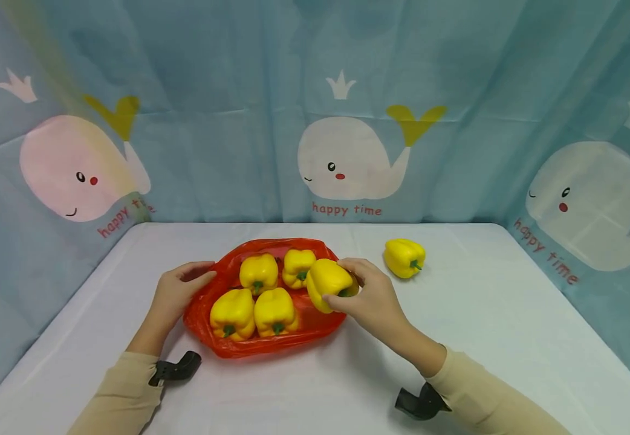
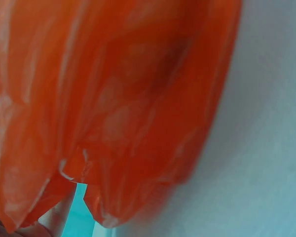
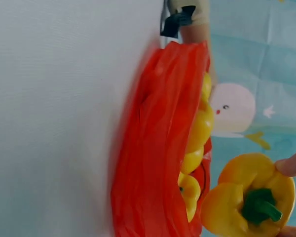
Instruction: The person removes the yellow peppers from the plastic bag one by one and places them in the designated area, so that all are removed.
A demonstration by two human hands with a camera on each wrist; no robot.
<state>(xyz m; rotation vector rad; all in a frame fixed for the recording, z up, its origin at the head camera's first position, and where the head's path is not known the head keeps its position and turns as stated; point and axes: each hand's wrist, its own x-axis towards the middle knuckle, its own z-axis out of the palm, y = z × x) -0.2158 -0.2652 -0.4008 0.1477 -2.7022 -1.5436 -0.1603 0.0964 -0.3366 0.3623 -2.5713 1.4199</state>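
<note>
Nearest, beige sleeves (image 1: 489, 393) reach in over the white table (image 1: 456, 314), a black device (image 1: 421, 403) at each wrist. The left hand (image 1: 173, 296) pinches the left rim of an open red plastic bag (image 1: 315, 320), thumb and fingers nearly closed on it. The right hand (image 1: 375, 299) holds a yellow pepper (image 1: 326, 281) between spread thumb and fingers, above the bag's right side. Four more peppers (image 1: 276, 311) sit inside the bag. Farther off, a lone pepper (image 1: 402, 257) lies on the table, before a blue whale-print curtain (image 1: 228, 151).
</note>
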